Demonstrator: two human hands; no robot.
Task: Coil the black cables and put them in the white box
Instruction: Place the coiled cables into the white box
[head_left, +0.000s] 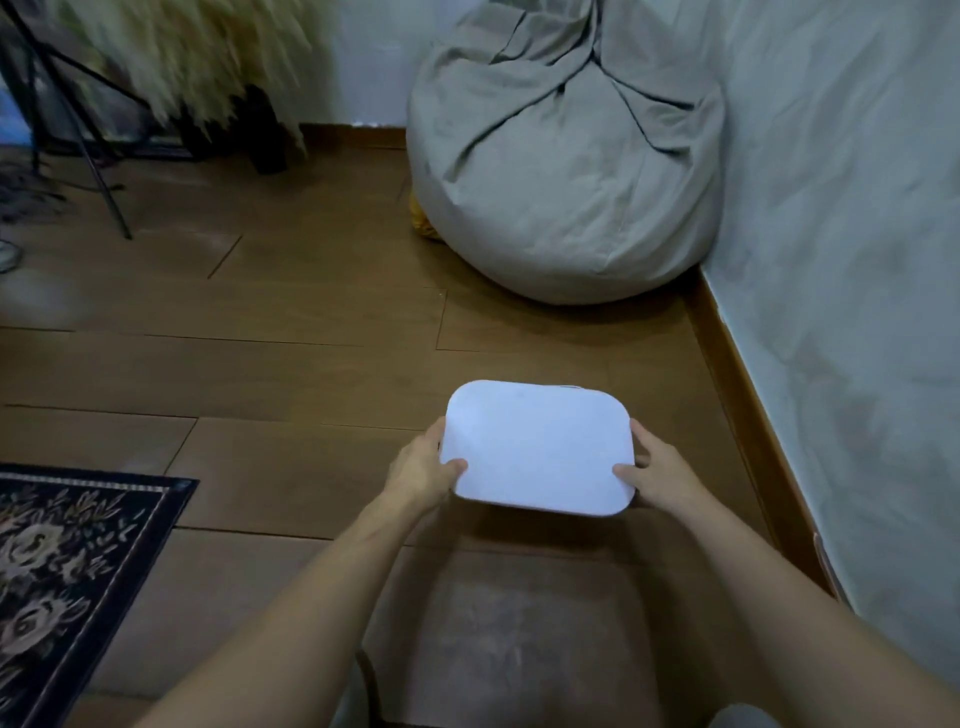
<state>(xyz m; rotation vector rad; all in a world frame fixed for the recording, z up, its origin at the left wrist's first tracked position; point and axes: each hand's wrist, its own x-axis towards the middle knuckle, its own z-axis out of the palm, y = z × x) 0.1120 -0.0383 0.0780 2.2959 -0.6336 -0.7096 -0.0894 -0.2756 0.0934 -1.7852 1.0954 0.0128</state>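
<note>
A white box (540, 447) with rounded corners and its lid on is held over the wooden floor, right of centre. My left hand (423, 467) grips its left side, thumb on the lid. My right hand (657, 470) grips its right side, thumb on the lid near the front corner. No black cables show near the box; its inside is hidden by the lid.
A grey beanbag (566, 156) fills the far corner against the pale wall (857, 260). A dark patterned rug (67, 561) lies at the left. A black tripod leg (98, 171) and a fluffy cream throw (197, 57) stand at the back left. Wooden floor (291, 332) lies between.
</note>
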